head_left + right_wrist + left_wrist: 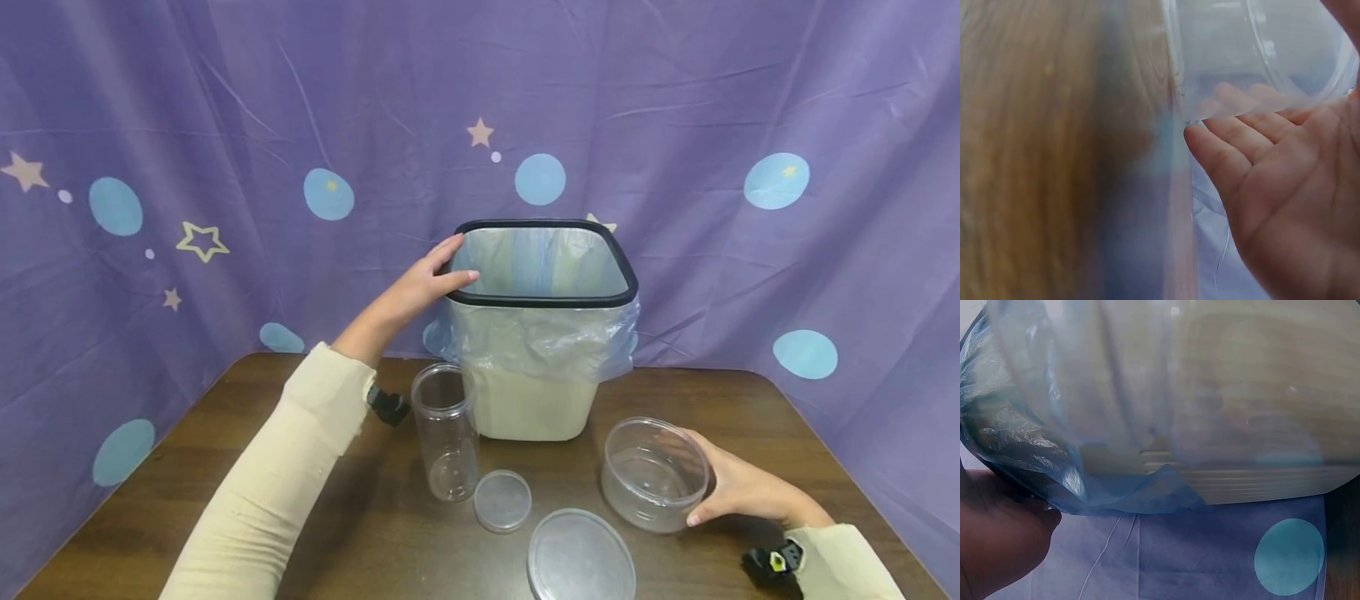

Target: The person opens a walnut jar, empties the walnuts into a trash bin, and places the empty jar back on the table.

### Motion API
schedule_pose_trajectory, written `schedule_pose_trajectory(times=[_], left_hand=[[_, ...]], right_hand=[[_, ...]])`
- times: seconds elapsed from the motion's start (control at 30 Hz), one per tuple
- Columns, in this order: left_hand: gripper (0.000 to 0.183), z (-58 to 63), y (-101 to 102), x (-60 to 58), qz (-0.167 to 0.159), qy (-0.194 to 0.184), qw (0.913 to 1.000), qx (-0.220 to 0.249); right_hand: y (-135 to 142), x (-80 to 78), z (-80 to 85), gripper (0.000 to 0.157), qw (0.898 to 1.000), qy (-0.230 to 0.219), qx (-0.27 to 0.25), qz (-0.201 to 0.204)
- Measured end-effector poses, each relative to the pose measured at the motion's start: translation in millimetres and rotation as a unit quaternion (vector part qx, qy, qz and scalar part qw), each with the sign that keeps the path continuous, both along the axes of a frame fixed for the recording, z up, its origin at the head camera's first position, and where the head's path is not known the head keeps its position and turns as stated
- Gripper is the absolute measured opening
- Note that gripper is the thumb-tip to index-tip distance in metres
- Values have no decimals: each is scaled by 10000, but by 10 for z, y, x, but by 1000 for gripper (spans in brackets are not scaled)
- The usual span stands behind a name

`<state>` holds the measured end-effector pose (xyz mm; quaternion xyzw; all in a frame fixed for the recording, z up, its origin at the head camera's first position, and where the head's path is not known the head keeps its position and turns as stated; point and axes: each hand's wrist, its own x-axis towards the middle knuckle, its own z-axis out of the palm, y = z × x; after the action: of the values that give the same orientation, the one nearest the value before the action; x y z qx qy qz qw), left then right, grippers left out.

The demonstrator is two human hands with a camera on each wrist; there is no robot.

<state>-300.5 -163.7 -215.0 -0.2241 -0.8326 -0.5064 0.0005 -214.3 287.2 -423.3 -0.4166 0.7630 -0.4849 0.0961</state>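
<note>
My left hand (423, 285) holds the left side of the black rim of a cream trash bin (532, 404), its thumb over the rim. A bluish clear bag (540, 337) lines the bin and hangs over its outside. In the left wrist view the hand (1004, 537) is beside the bagged rim. My right hand (738, 482) grips a round clear plastic container (652, 471) from its right side, thumb in front. The fingers (1222, 140) show behind its wall in the right wrist view. The container stands open on the table, right of the bin.
A tall clear plastic jar (447, 442) stands open before the bin's left side. A small round lid (502, 501) and a larger round lid (581, 557) lie on the brown wooden table (375, 525). A purple patterned curtain (412, 100) hangs behind and on both sides.
</note>
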Motion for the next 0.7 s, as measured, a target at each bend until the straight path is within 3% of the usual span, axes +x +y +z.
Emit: schedule_pose_trajectory(times=[0.2, 0.47, 0.7], left_hand=[[74, 16, -1, 8, 42, 16, 10000, 1], [75, 10, -4, 10, 52, -40, 10000, -21], [73, -5, 2, -1, 30, -56, 10000, 24]], right_hand=[[6, -18, -19, 106, 9999, -5, 99, -100], [27, -39, -62, 105, 9991, -365, -65, 198], [14, -33, -56, 104, 9991, -409, -33, 134]])
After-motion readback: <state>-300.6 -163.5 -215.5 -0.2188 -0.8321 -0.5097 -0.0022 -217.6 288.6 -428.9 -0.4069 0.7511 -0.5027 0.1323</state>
